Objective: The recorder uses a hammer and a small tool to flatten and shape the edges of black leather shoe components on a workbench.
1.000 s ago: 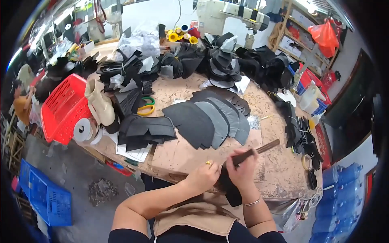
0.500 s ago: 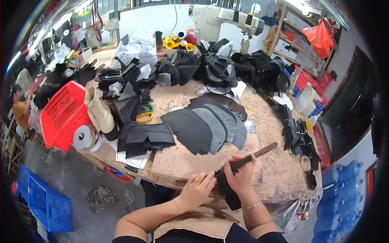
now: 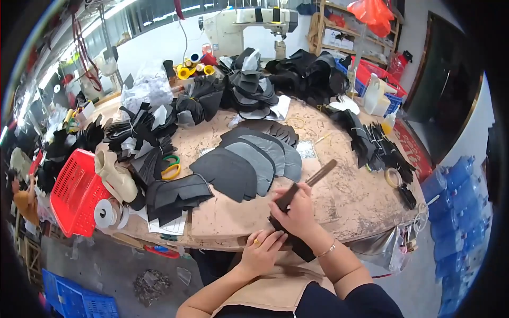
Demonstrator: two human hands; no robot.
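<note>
The right hand [image 3: 298, 208] has its fingers curled tight around a brown flat tool [image 3: 310, 180], whose far end points up toward the table's right side. The left hand [image 3: 263, 248] lays its fingers, close together, flat against a black leather piece [image 3: 295, 243] at the table's [image 3: 339, 206] near edge. Fanned dark cut pieces [image 3: 249, 161] lie just beyond, mid-table.
</note>
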